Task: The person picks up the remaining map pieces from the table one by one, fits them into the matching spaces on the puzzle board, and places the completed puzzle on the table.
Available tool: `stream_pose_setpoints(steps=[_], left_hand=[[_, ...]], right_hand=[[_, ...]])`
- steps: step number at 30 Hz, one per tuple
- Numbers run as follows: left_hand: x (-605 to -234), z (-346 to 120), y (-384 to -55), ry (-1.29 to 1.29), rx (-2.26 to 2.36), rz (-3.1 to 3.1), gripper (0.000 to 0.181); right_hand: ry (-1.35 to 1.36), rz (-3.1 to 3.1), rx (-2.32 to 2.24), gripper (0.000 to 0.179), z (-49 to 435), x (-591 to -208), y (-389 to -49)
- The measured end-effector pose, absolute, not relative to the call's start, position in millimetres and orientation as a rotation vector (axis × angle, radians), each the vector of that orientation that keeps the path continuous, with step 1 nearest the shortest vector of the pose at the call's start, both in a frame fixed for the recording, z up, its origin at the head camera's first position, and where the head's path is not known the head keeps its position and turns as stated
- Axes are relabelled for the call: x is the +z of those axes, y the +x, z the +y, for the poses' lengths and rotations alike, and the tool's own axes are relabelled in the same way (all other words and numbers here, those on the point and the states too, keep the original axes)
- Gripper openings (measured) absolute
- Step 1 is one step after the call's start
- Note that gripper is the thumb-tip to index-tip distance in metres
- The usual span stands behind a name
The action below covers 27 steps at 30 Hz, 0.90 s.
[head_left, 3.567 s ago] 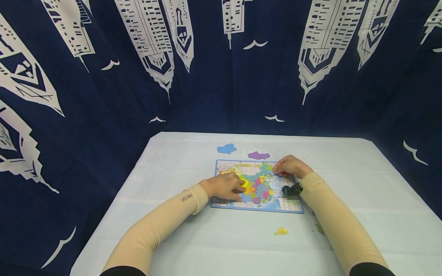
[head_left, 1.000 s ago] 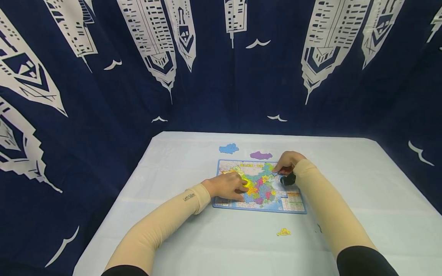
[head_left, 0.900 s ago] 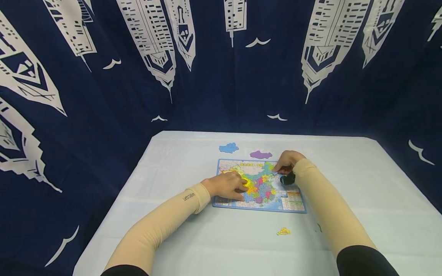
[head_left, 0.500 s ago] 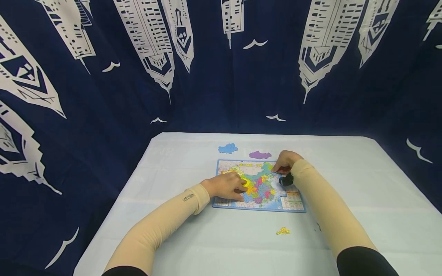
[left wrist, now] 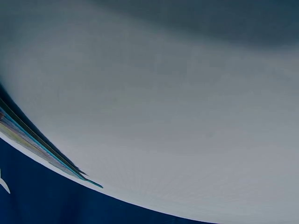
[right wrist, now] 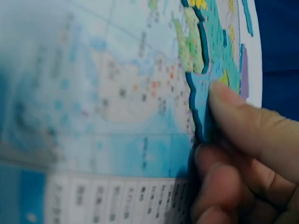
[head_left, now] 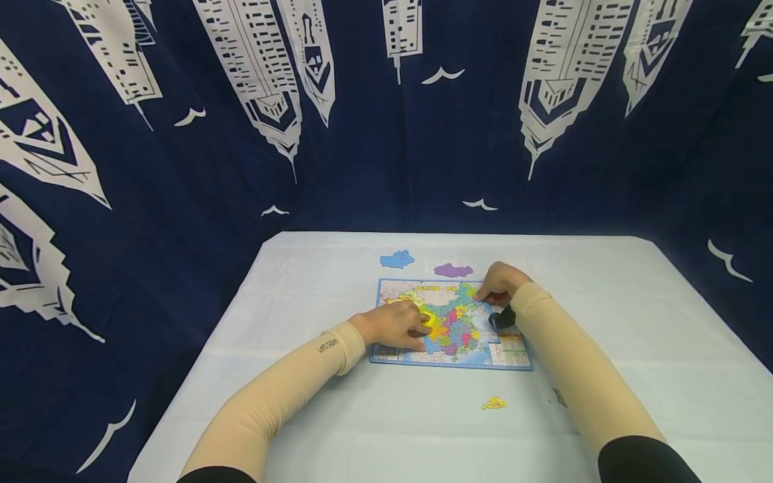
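Observation:
A map puzzle board [head_left: 431, 364] with a blue rim lies mid-table, bearing colourful province pieces. My left hand [head_left: 392, 325] rests across its left part, fingers spread over the yellow and orange pieces. At the board's upper right, my right hand [head_left: 504, 280] pinches a light-blue puzzle piece [right wrist: 200, 100]. The right wrist view shows the thumb on top of this piece and curled fingers at its edge, against a green piece [right wrist: 190, 44] and teal ones. In the left wrist view only the board's edge [left wrist: 51, 156] shows, without the hand.
Beyond the board lie a blue puzzle piece [head_left: 396, 259] and a purple puzzle piece [head_left: 453, 270]. A yellow piece [head_left: 494, 402] lies nearer on the white table [head_left: 362, 429]. Another dark-greenish piece [head_left: 559, 397] is partly hidden by the right sleeve. A dark wrist camera [head_left: 502, 318] hangs over the board.
Since the earliest frame, my right hand has shifted slightly left and away, its wrist turned and forearm swung left. It stays at the board's upper right corner. The left hand keeps its place.

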State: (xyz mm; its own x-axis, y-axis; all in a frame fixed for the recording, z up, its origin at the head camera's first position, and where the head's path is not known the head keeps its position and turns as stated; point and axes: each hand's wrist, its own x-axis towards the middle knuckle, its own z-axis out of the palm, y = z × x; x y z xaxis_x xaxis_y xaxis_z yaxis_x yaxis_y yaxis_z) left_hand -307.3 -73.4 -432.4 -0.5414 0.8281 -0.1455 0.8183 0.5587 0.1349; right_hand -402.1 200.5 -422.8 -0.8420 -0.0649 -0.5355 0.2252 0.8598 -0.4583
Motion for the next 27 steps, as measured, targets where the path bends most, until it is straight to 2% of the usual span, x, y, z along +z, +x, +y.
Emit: stream_pose_setpoints(steps=[18, 27], left_hand=[[-432.9, -73.0, -306.4, 1.415, 0.085, 2.603, 0.043], [-434.1, -74.7, -308.1, 1.43, 0.123, 2.598, 0.043]], right_hand=[[-0.037, 2.391, -1.033, 0.015, 218.3, -407.2, -373.0], [-0.131, 2.389, -1.051, 0.02, 221.7, -399.7, -361.0]])
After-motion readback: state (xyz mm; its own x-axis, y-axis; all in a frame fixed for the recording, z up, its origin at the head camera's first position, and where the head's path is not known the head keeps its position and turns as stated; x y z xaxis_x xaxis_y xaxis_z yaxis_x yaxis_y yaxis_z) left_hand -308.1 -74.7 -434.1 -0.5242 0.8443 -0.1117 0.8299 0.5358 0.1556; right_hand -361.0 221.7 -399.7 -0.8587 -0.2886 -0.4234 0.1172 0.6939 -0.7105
